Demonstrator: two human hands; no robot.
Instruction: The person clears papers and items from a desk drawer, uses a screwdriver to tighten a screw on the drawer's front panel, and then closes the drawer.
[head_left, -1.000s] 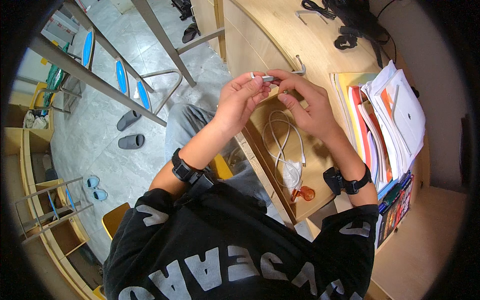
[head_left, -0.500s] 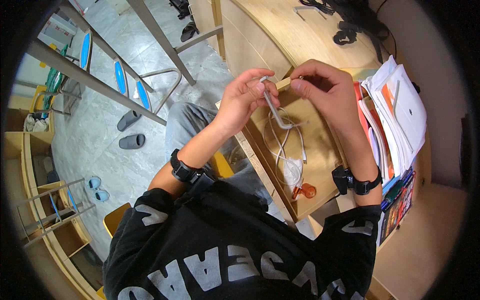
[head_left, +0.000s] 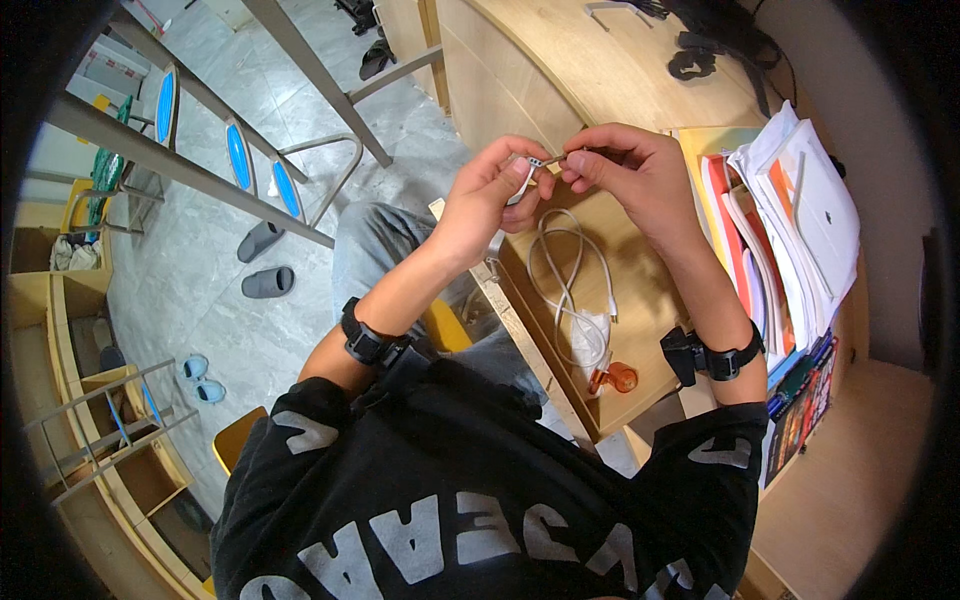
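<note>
In my left hand (head_left: 472,212) is a thin, pale grey drawer handle (head_left: 525,183), pinched between thumb and fingers with one end turned toward the right. My right hand (head_left: 645,180) pinches a small, thin, dark piece (head_left: 556,159) that looks like a screw. Its tip meets or nearly meets the handle's end; I cannot tell whether it is inside. Both hands are over a pulled-out wooden drawer (head_left: 640,398). A white cable (head_left: 565,270) lies coiled inside, alongside a small white packet (head_left: 590,335) and an orange translucent object (head_left: 615,378).
Papers and folders (head_left: 790,220) stand upright right of the drawer. On the desktop (head_left: 560,45) lie another bent handle (head_left: 618,12) and black cords (head_left: 692,58). A metal frame (head_left: 190,175) crosses the left side. Dark slippers (head_left: 266,282) rest on the tiled floor.
My right hand has moved left and brought the small dark piece to the handle's end. My left hand has turned the handle, so less of it shows.
</note>
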